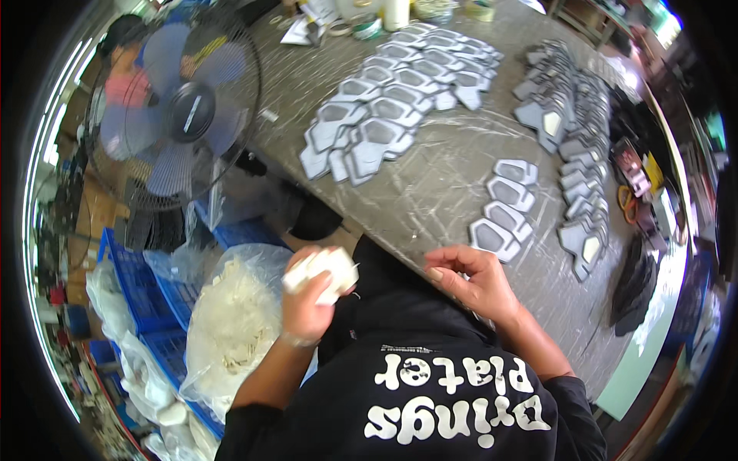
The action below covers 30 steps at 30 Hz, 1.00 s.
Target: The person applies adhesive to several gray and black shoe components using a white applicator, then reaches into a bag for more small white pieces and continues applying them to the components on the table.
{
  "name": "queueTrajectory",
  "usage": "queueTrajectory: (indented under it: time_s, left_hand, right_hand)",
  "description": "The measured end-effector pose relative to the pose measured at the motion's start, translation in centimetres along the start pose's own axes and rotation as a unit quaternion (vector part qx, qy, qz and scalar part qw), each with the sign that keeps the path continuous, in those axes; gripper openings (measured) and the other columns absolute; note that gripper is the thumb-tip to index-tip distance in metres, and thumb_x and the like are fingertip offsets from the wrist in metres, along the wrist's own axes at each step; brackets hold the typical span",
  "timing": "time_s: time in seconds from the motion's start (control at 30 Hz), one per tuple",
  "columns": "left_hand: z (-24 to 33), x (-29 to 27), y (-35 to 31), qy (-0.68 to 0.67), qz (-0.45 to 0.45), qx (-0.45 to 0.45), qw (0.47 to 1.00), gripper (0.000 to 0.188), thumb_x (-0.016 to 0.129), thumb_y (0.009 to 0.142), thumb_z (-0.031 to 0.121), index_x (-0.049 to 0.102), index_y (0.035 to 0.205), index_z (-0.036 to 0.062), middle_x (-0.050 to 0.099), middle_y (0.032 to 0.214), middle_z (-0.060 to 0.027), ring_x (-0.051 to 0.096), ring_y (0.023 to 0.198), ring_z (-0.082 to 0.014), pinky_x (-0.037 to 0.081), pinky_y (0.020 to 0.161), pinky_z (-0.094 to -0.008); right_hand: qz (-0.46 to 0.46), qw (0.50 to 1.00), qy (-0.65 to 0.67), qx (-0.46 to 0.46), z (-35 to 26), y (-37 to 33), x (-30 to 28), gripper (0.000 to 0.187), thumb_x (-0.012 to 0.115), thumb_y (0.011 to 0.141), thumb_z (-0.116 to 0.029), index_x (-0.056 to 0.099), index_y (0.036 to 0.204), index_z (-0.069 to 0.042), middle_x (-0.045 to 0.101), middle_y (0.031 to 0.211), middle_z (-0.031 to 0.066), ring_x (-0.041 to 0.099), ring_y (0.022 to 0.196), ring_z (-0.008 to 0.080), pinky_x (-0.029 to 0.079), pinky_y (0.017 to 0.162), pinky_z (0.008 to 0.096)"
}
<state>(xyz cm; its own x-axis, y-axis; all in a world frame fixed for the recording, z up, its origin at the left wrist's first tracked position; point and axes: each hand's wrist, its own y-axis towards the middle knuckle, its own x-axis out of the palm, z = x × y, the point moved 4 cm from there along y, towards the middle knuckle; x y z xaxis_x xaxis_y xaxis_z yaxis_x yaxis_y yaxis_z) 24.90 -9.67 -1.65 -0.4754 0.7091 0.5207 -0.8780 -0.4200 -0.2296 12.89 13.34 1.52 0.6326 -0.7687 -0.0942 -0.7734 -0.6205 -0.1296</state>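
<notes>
The left hand (307, 296) is closed around a small stack of white foam pieces (323, 270), holding them just off the near edge of the grey table (430, 192), above a clear plastic bag of similar white pieces (231, 323). The right hand (473, 280) rests at the table's near edge with fingers curled loosely; whether it holds anything cannot be told. Just beyond that hand, on the table, lies a short row of grey hexagonal frames (507, 207). More overlapping frames (400, 100) cover the table's far side. A standing fan (181, 111) stands left of the table, above blue crates (146, 300).
</notes>
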Motion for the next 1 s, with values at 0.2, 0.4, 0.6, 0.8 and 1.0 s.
queueTrajectory:
  time_s: [0.2,0.4,0.6,0.8,1.0]
  left_hand:
    - [-5.9,14.4,5.3,-0.083,-0.214,-0.081,0.97,0.036,0.06,0.084,-0.004,0.052,0.116,0.0094,0.058,0.118,-0.0123,0.059,0.104,-0.0243,0.052,0.085,-0.0382]
    - [-9.1,19.7,5.8,-0.104,-0.269,-0.193,0.938,0.039,0.06,0.084,-0.002,0.05,0.119,0.0123,0.056,0.121,-0.011,0.057,0.109,-0.0264,0.05,0.092,-0.0445]
    - [-10.4,20.3,7.6,-0.019,-0.262,-0.182,0.947,0.04,0.061,0.086,-0.003,0.048,0.121,0.011,0.057,0.12,-0.0116,0.059,0.107,-0.0251,0.056,0.084,-0.0397]
    - [-11.0,20.7,8.4,0.053,-0.296,-0.16,0.94,0.041,0.06,0.084,-0.008,0.05,0.12,0.0083,0.06,0.112,-0.0114,0.062,0.099,-0.0221,0.057,0.073,-0.0334]
    - [-12.9,22.6,6.9,0.052,-0.376,-0.167,0.91,0.035,0.062,0.084,-0.007,0.053,0.115,0.0056,0.06,0.109,-0.0099,0.062,0.094,-0.0165,0.057,0.071,-0.0281]
  right_hand:
    - [0.124,0.987,0.103,0.013,0.8,-2.5,-3.4,0.03,0.069,0.086,-0.008,0.059,0.113,0.002,0.067,0.096,0.0042,0.061,0.081,0.006,0.05,0.072,0.021]
    - [0.313,0.931,0.186,-0.023,3.7,-4.2,-7.0,0.017,0.068,0.089,-0.012,0.066,0.099,0.002,0.064,0.076,-0.0015,0.053,0.067,0.002,0.044,0.058,0.0191]
    - [0.343,0.923,0.175,0.017,5.1,-4.0,-8.9,0.013,0.065,0.091,-0.01,0.068,0.098,0.001,0.067,0.08,0.0017,0.058,0.066,0.005,0.048,0.059,0.02]
    - [0.364,0.902,0.233,0.006,3.9,-4.2,-9.1,0.019,0.064,0.092,-0.014,0.068,0.102,0.002,0.065,0.082,0.0013,0.057,0.071,0.0042,0.047,0.062,0.0201]
    - [0.523,0.835,0.173,0.001,4.5,-9.6,-10.0,0.018,0.062,0.092,-0.015,0.067,0.087,0.001,0.061,0.074,0.0009,0.053,0.064,0.0072,0.043,0.059,0.0229]
